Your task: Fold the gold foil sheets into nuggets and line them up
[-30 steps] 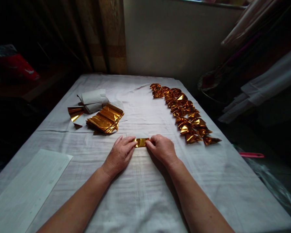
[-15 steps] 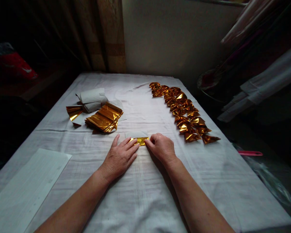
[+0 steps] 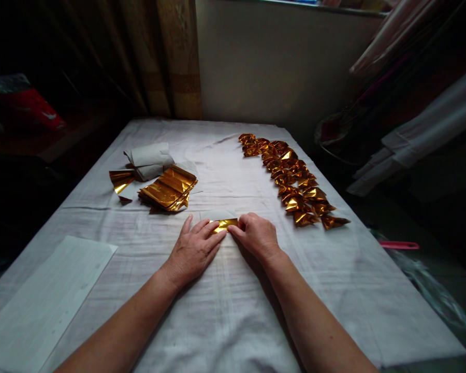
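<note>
A small piece of gold foil paper, white on its back, lies on the white cloth in the middle of the table. My left hand rests flat with its fingers stretched out, fingertips pressing on the left end of the foil. My right hand is curled, its fingertips pinching the foil's right end. Between the two hands only a short strip of gold shows.
A stack of flat gold foil sheets lies to the left, with folded white paper and a gold fan-shaped piece behind it. A row of several folded gold pieces runs along the right. A white sheet lies near left.
My left fingers have uncurled and now lie flat over the foil's left end. My right fingertips have slid leftward, so less gold shows between the hands.
</note>
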`<state>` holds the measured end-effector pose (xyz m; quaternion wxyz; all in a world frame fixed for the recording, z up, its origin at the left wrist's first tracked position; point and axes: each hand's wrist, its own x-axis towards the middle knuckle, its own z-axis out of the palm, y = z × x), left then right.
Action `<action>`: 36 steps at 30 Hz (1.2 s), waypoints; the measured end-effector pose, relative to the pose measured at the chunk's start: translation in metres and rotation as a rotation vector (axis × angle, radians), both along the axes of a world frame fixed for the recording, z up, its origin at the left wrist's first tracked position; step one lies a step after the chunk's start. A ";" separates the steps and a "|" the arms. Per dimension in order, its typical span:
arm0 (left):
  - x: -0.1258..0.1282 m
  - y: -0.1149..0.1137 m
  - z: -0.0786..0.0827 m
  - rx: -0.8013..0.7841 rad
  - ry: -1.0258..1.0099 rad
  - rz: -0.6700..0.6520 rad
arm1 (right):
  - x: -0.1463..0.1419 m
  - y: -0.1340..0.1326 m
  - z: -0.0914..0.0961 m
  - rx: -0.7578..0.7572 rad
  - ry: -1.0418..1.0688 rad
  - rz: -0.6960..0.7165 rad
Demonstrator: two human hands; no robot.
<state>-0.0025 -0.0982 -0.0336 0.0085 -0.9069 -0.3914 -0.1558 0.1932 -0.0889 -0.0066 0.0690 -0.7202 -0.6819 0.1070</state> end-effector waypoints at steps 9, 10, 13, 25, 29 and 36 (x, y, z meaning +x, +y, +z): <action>-0.005 -0.002 0.000 -0.044 -0.044 0.012 | -0.002 -0.001 0.001 0.003 0.002 -0.011; -0.007 -0.002 0.000 -0.049 -0.049 0.010 | -0.002 -0.001 0.001 0.003 0.005 -0.014; -0.016 -0.004 0.000 -0.052 -0.048 0.015 | -0.002 -0.001 0.000 0.007 0.013 -0.018; -0.038 -0.012 0.000 -0.034 -0.017 0.049 | 0.001 0.001 -0.002 0.008 0.052 -0.023; -0.036 -0.011 -0.001 -0.041 -0.041 0.061 | 0.008 0.002 -0.007 0.074 0.129 -0.049; -0.033 -0.012 -0.002 -0.021 -0.095 0.076 | -0.007 -0.015 -0.010 0.318 0.225 0.244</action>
